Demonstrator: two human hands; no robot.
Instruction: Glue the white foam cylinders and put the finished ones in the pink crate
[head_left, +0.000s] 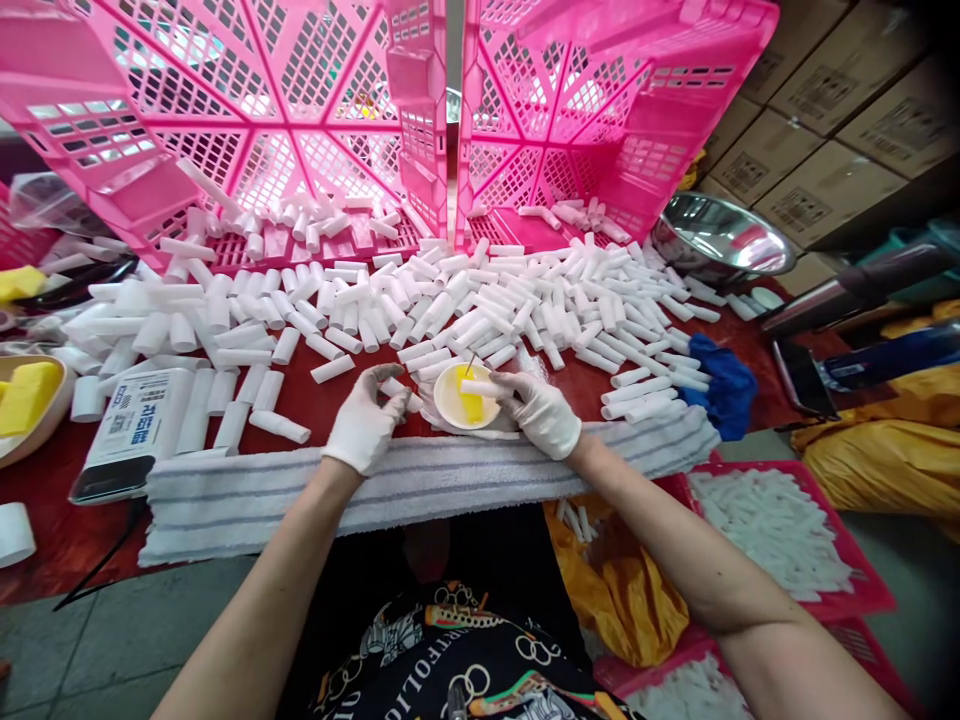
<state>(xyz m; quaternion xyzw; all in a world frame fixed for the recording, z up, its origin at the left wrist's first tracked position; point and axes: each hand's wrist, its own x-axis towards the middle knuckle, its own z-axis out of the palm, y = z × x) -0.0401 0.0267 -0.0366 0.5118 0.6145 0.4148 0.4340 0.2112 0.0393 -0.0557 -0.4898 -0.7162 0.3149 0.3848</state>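
My right hand (544,415), in a white glove, pinches a short white tube (480,388) above a small white bowl (444,408). In the bowl lies a yellow block (470,406) with a thin dark pin sticking up from it. To the left of the bowl, my gloved left hand (367,420) has its thumb and fingers curled around another white tube (403,394). A striped white towel (420,482) runs along the table edge beneath both wrists. Many loose white tubes (480,305) are heaped just beyond the hands.
Two pink plastic crates (292,130) stand tipped on their sides behind the heap. At left are a white box-shaped device (139,420) and a dish with yellow blocks (56,440). A metal basin (720,235) and blue cloth (720,385) lie right; a tube-filled crate (874,590) sits below.
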